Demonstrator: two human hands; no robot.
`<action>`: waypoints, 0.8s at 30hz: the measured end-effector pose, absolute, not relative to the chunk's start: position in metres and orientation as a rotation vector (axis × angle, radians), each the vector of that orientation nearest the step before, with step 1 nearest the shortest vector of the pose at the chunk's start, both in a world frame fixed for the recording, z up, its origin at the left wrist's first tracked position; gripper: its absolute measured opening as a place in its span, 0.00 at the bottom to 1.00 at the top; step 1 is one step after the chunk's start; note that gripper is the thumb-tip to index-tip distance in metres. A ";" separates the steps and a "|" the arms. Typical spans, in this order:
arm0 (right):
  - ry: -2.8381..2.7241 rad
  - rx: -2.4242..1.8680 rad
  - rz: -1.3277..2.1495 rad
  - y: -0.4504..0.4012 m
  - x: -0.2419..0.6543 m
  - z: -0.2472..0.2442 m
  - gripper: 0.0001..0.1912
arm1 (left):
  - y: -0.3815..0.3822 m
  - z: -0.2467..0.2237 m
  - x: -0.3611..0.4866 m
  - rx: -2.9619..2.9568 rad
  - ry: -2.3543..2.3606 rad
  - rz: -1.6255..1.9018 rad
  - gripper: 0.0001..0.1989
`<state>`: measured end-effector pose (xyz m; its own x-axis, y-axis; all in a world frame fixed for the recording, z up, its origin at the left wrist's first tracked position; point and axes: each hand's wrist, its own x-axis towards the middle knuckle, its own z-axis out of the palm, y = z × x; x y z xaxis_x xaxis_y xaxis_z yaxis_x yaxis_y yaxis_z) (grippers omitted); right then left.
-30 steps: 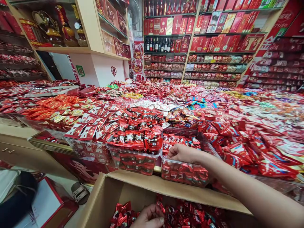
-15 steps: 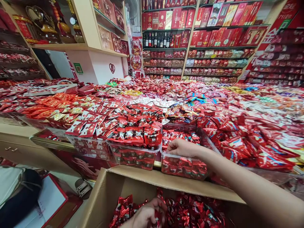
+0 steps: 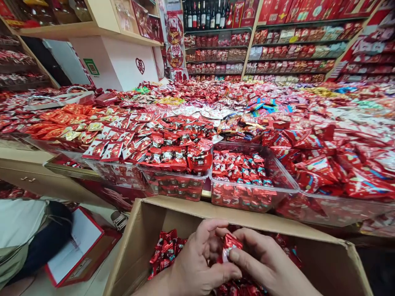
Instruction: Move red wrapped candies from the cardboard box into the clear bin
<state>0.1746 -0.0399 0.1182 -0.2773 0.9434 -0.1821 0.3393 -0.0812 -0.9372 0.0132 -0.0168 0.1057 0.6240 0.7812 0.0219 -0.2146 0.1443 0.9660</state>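
Observation:
Over the open cardboard box [image 3: 324, 250], my left hand [image 3: 200, 257] is curled round red-wrapped candies, with its thumb and fingers towards the right. My right hand [image 3: 262, 257] meets it and pinches a red and white candy [image 3: 230, 244] between thumb and fingers. Loose red candies [image 3: 166, 248] lie in the box to the left of my hands and below them. Just behind the box stands a clear plastic bin [image 3: 247, 197] partly filled with small red and teal candies [image 3: 237, 166].
Bins heaped with wrapped candy [image 3: 173, 158] line the counter beyond the box. A seated person's leg [image 3: 55, 238] is at the lower left, beside a red and white carton [image 3: 74, 246]. Stocked shelves [image 3: 216, 31] stand at the back.
My right hand has left the clear bin and come down to my left hand over the box. My left hand has risen from the candies. The view has tilted downward.

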 end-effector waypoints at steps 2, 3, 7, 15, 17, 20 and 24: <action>-1.476 -1.365 1.409 -0.036 0.173 0.113 0.10 | -0.016 0.103 0.018 1.314 0.606 0.771 0.26; -1.405 -1.353 1.421 -0.034 0.173 0.112 0.11 | -0.016 0.101 0.020 1.335 0.630 0.775 0.26; -1.271 -1.349 1.398 -0.032 0.171 0.111 0.13 | -0.014 0.097 0.020 1.285 0.713 0.817 0.18; -1.767 -1.240 1.068 -0.037 0.171 0.112 0.15 | -0.009 0.106 0.000 1.655 0.855 0.469 0.25; -1.930 -1.192 1.010 -0.038 0.170 0.112 0.13 | -0.009 0.104 -0.001 1.696 0.861 0.450 0.25; -2.045 -1.189 1.027 -0.039 0.168 0.109 0.17 | -0.007 0.101 0.001 1.757 0.873 0.443 0.25; -2.109 -1.274 0.971 -0.037 0.163 0.105 0.23 | -0.006 0.100 0.003 1.805 0.904 0.452 0.26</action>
<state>0.1633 -0.0374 0.1054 -0.4455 0.8942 0.0454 0.5472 0.3120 -0.7767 0.0033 -0.0062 0.1001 0.6474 0.7553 -0.1019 0.3713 -0.1957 0.9077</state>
